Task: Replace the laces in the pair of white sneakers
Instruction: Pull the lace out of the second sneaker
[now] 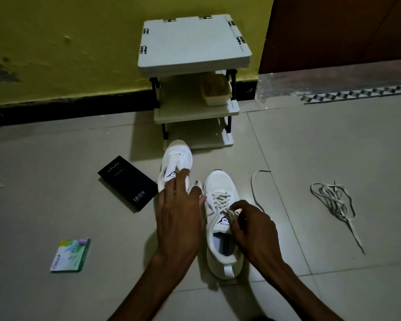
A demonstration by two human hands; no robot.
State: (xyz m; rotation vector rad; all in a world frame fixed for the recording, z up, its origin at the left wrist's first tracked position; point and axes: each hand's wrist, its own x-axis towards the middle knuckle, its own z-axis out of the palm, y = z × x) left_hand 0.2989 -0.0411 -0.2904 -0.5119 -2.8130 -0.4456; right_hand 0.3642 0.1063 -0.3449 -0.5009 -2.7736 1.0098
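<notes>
- So, both white sneakers are sitting on the tiled floor [310, 147] in front of the person with their toes pointing away. The far sneaker [176, 158] is a bit to the left and the near sneaker [220, 258] is just beside it.
- The right hand [252, 228] is pinching the lace [220, 198] of the near sneaker, fingers curled in right at the tongue. The lace is criss-crossing the eyelets just ahead of that.
- The left hand [178, 212] is spreading out with its fingers straight and relaxed, not gripping anything as far as I can see. Its fingertips are reaching over the tongue of the far sneaker, and a lace end is poking up just beside them.
- A loose lace [255, 188] is lying in a curve on the floor, just right of the near sneaker.
- A tangled bunch of laces [331, 198] is lying further right, well apart from the shoes.
- A black box [127, 181] is lying near the far sneaker's left side, and a green packet [71, 254] is sitting closer in on the left.
- A small shelf rack [192, 42] is standing against the yellow wall [67, 42] behind the sneakers, holding a tub [215, 89] on its middle shelf.
</notes>
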